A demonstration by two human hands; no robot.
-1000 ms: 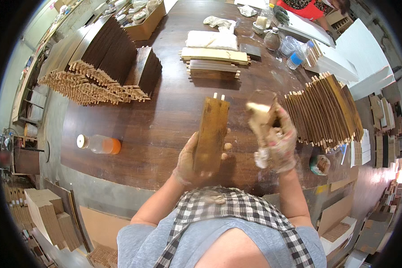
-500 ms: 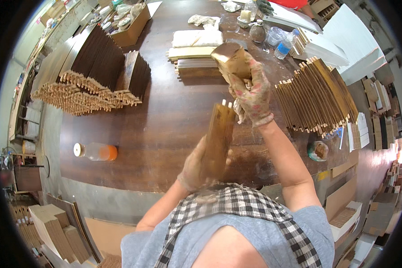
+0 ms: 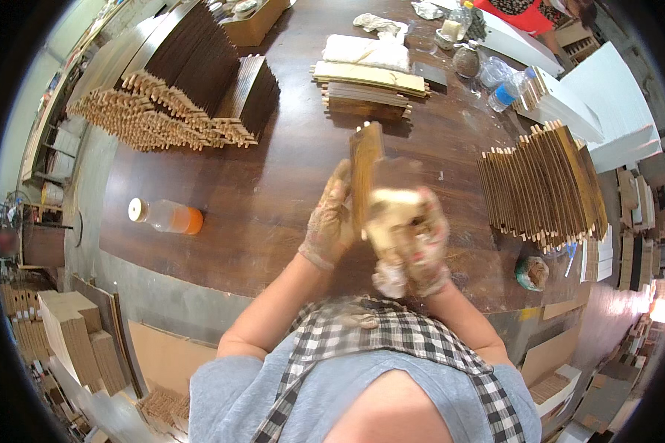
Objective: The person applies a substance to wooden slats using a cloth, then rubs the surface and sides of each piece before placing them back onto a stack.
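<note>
My left hand [image 3: 328, 221], in a stained light glove, closes on a brown wooden slat [image 3: 365, 166] with pale dowel pegs at its end, tilted upright in front of me. Close by at its right, my gloved right hand [image 3: 430, 247] grips a pale tan block [image 3: 396, 207], smeared by motion. A crumpled whitish rag [image 3: 389, 277] hangs below the same hand. Whether the block touches the slat I cannot tell. To the right stands a row of brown pegged slats [image 3: 543, 188]; a larger stack of such slats [image 3: 177, 96] fills the far left.
On the dark table [image 3: 258, 214] lies a bottle of orange liquid [image 3: 171, 217]. Lighter slats [image 3: 366, 100] under a folded white cloth [image 3: 366, 52] sit at the back. A blue-labelled bottle [image 3: 507, 93], white boards [image 3: 606, 92] and a small tub [image 3: 532, 273] are at right.
My right hand has come down and nearer with the block, beside the slat. My left hand has lifted the slat farther from my body. The view has shifted slightly.
</note>
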